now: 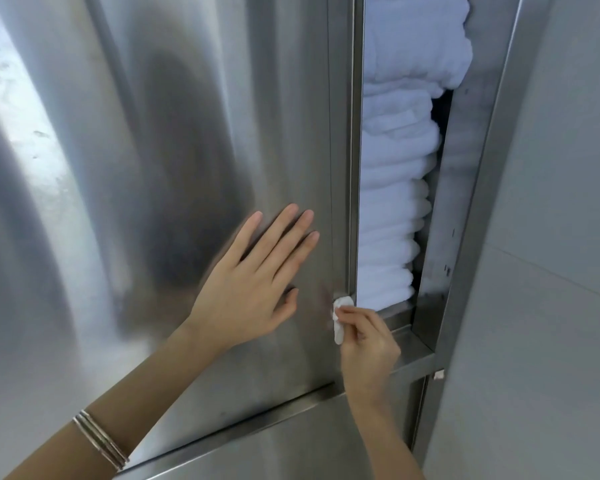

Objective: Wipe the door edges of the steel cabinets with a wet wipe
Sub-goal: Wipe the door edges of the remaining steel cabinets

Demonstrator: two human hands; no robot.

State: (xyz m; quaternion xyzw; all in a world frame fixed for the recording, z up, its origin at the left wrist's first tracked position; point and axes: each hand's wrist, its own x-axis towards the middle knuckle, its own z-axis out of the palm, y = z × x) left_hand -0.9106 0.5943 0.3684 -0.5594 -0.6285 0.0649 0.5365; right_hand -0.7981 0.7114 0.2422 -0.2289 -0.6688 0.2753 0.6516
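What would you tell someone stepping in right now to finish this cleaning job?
Left hand: open, flat against the brushed steel cabinet door, steadying it.
Right hand: pinching a small crumpled white wet wipe, pressed to the bottom corner of the door's vertical edge.
The door stands ajar; a stack of folded white towels fills the cabinet behind it.
Done: cannot tell how much of the edge is already wiped.
Left: probably the rest of this edge, then the door below.
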